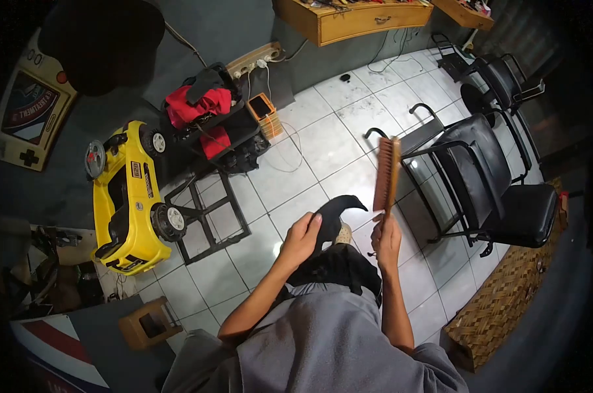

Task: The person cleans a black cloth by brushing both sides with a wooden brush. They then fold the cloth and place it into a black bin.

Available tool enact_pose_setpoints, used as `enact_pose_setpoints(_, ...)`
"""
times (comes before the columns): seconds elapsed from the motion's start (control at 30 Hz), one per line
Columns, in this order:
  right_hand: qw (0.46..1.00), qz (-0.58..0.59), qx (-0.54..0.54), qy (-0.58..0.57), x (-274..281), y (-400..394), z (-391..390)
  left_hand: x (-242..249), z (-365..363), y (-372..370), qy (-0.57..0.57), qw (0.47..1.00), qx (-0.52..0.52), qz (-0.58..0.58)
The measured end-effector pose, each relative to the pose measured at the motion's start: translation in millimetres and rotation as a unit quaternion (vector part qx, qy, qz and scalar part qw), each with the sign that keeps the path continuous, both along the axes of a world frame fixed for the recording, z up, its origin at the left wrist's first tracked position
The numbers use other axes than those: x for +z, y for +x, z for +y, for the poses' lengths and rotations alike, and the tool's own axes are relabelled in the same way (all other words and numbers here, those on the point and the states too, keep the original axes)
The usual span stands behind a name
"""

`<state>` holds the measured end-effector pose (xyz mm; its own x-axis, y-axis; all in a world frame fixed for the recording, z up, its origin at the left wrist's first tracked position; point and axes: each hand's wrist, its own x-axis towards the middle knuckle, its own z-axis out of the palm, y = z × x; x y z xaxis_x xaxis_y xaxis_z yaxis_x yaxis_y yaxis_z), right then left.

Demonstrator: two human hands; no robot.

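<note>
My left hand (303,237) is closed on a black cloth-like piece (334,215), whose pointed end curves out to the right. Its lower part merges with dark clothing below, so its full shape is hard to make out. My right hand (387,239) grips the wooden handle of a long brush (387,173). The brush stands upright in the view, its reddish-brown bristles facing left toward the black piece. A gap separates the bristles from the black piece.
A yellow toy car (129,200) and a black metal frame (208,219) are at the left. Black chairs (480,170) stand at the right beside a woven mat (506,308). Behind are a cart with red cloth (198,105) and a wooden drawer table (355,25).
</note>
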<state>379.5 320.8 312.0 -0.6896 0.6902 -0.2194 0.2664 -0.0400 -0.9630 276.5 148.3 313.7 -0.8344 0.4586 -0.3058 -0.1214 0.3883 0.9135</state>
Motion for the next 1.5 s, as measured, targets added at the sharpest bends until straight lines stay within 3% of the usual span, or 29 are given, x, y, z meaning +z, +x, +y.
enact_pose_setpoints(0.07,0.99,0.114,0.008,-0.081,-8,9,-6,1,6,-1,0.119,0.99,0.06,-0.05)
enact_pose_setpoints(0.1,0.995,0.088,0.031,-0.047,-13,10,-9,19,6,-5,0.096,0.988,0.051,-0.111)
enact_pose_setpoints(0.2,0.987,-0.036,0.142,0.067,-36,4,-2,30,14,-10,0.132,0.977,0.094,-0.139)
enact_pose_setpoints(0.23,0.978,-0.11,0.168,0.059,-35,2,0,32,14,-11,0.132,0.98,0.092,-0.116)
enact_pose_setpoints(0.27,0.978,-0.111,0.168,0.056,-41,4,-2,32,15,-14,0.129,0.98,0.092,-0.117)
enact_pose_setpoints(0.33,0.985,-0.073,0.152,0.023,-48,3,-8,38,18,-19,0.074,0.994,0.085,0.007)
enact_pose_setpoints(0.37,0.984,-0.049,0.153,-0.073,-49,5,-8,44,16,-21,0.023,0.996,0.07,0.043)
enact_pose_setpoints(0.4,0.983,-0.053,0.155,-0.078,-34,6,-11,54,17,-20,0.018,0.996,0.072,0.039)
enact_pose_setpoints(0.47,0.957,0.048,0.194,-0.209,3,-4,-11,76,23,-23,0.06,0.995,0.023,0.082)
enact_pose_setpoints(0.6,0.937,0.18,0.272,-0.125,44,-29,-18,112,32,-27,0.125,0.982,-0.07,0.126)
enact_pose_setpoints(0.63,0.924,0.173,0.299,-0.162,32,-34,-18,123,44,-24,0.2,0.969,-0.013,0.142)
enact_pose_setpoints(0.67,0.923,0.176,0.302,-0.16,14,-39,-16,135,45,-27,0.201,0.969,-0.011,0.146)
enact_pose_setpoints(0.73,0.939,0.041,0.317,0.125,-39,-42,-7,160,41,-34,0.235,0.964,0.049,0.117)
enact_pose_setpoints(0.77,0.904,-0.042,0.369,0.214,-76,-36,1,171,39,-35,0.262,0.954,0.061,0.131)
enact_pose_setpoints(0.83,0.836,-0.294,0.397,0.24,-162,-11,18,192,34,-36,0.321,0.935,0.094,0.116)
enact_pose_setpoints(0.87,0.766,-0.273,0.51,0.282,-192,5,39,190,24,-41,0.296,0.947,0.087,0.095)
enact_pose_setpoints(0.9,0.808,-0.348,0.434,0.195,-163,8,44,189,22,-41,0.346,0.931,0.102,0.051)
enact_pose_setpoints(0.97,0.803,-0.441,0.361,0.174,-199,28,62,190,21,-37,0.391,0.909,0.146,0.009)
enact_pose_setpoints(1.0,0.813,-0.487,0.311,0.073,-198,29,67,192,18,-35,0.385,0.906,0.176,0.008)
enact_pose_setpoints(1.07,0.862,-0.411,0.289,0.065,-211,35,77,193,18,-35,0.384,0.903,0.188,0.026)
enact_pose_setpoints(1.13,0.924,-0.292,0.217,-0.123,-146,18,71,173,16,-38,0.237,0.94,0.243,0.047)
enact_pose_setpoints(1.2,0.971,-0.078,0.194,-0.113,-95,-2,56,154,20,-39,0.161,0.972,0.145,0.093)
enact_pose_setpoints(1.27,0.936,0.047,0.237,-0.256,-6,-19,43,156,41,-33,0.181,0.97,0.098,0.126)
enact_pose_setpoints(1.37,0.936,0.209,0.259,-0.115,32,-36,15,149,47,-35,0.153,0.985,0.031,0.076)
enact_pose_setpoints(1.47,0.928,0.145,0.343,0.014,11,-38,6,145,54,-38,0.169,0.978,0.029,0.115)
enact_pose_setpoints(1.5,0.934,0.06,0.352,-0.004,-2,-39,4,147,56,-41,0.192,0.963,0.033,0.187)
